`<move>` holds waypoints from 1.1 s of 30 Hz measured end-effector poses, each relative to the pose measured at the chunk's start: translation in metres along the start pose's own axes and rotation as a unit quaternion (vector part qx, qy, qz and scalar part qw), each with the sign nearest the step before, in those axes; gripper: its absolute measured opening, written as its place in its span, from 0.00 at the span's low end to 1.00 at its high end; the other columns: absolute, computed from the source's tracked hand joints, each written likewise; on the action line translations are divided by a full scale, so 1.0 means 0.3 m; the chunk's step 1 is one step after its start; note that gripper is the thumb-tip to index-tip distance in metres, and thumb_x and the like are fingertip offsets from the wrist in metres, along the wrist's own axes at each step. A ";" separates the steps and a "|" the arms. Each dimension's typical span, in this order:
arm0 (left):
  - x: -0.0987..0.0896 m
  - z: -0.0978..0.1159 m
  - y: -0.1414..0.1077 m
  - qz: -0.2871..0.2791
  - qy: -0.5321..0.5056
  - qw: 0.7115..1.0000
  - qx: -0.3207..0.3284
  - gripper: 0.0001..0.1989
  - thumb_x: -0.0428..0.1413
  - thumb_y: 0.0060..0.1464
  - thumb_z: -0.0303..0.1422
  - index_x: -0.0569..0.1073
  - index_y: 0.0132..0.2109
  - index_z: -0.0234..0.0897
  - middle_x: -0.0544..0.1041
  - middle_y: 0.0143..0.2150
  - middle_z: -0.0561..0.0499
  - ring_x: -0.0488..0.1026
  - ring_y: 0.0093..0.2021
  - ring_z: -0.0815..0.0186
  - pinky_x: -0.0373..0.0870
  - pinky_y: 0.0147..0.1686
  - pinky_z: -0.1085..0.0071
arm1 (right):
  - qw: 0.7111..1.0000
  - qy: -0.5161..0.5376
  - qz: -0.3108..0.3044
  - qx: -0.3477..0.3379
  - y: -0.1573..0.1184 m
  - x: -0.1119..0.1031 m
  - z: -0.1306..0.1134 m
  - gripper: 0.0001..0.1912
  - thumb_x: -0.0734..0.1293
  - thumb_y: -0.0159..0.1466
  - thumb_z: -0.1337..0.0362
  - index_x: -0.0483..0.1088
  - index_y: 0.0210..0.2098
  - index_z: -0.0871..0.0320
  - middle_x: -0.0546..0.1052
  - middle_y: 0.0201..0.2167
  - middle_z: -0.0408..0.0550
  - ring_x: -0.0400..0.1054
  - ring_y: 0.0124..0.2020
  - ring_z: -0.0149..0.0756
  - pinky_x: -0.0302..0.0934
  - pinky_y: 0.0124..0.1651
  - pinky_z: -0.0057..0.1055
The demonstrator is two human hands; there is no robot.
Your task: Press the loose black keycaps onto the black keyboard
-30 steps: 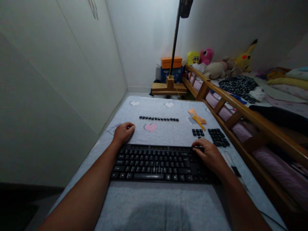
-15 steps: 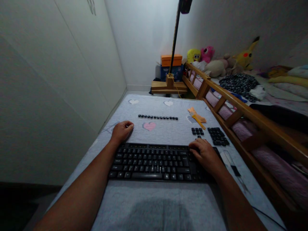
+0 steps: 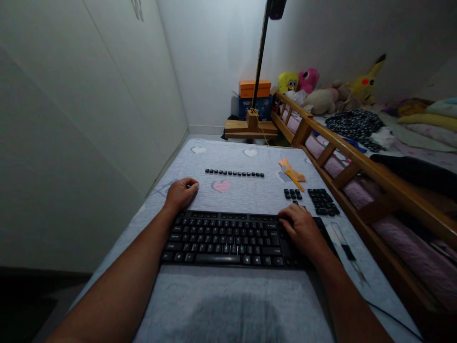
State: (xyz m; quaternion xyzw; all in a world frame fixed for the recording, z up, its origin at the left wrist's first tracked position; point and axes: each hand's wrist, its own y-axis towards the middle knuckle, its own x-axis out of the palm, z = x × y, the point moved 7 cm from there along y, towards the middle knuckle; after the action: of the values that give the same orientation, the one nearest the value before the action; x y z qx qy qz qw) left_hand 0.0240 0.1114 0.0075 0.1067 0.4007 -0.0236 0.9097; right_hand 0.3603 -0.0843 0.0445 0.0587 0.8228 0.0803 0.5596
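A black computer keyboard (image 3: 228, 240) lies across the cloth in front of me, with bare sockets along its top row. Beyond its upper left corner my left hand (image 3: 181, 193) rests on the cloth, fingers curled closed around something small and dark that I cannot make out. Over the keyboard's upper right part is my right hand (image 3: 300, 226), thumb and forefinger close together at the bare key area; whatever is between them is hidden. A row of loose black keycaps (image 3: 234, 173) runs behind the keyboard. More keycaps sit in a small group (image 3: 293, 194) and a larger block (image 3: 323, 201) at right.
A yellow-handled brush (image 3: 294, 181) lies on an orange cloth (image 3: 295, 172). A wire puller with a black handle (image 3: 348, 252) is right of the keyboard, near its cable (image 3: 391, 317). The wooden bed rail (image 3: 350, 176) borders the table's right side.
Both hands stay in nearly the same places. The right hand has shifted very slightly left over the keyboard, and the view has tilted a little.
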 end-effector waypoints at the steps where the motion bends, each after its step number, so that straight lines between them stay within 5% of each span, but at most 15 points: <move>1: -0.001 0.000 0.000 0.001 0.000 1.000 -0.001 0.18 0.51 0.49 0.44 0.78 0.36 0.36 0.81 0.35 0.48 0.74 0.34 0.61 0.67 0.38 0.68 | 1.000 0.003 0.001 0.001 0.000 -0.001 0.000 0.06 0.63 0.61 0.70 0.72 0.34 0.55 0.73 0.36 0.48 0.63 0.41 0.41 0.58 0.47 0.38; 33: 0.000 -0.001 0.000 0.000 -0.002 1.000 -0.002 0.18 0.51 0.49 0.45 0.78 0.36 0.38 0.81 0.37 0.48 0.75 0.35 0.61 0.67 0.39 0.68 | 0.998 0.057 0.011 0.015 -0.001 -0.017 -0.008 0.05 0.62 0.60 0.70 0.69 0.32 0.55 0.72 0.34 0.48 0.63 0.39 0.41 0.58 0.45 0.39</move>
State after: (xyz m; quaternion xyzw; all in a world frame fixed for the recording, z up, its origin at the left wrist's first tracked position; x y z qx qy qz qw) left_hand 0.0237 0.1114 0.0074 0.1047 0.3990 -0.0229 0.9106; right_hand 0.3598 -0.0857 0.0500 0.0708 0.8540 0.0774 0.5096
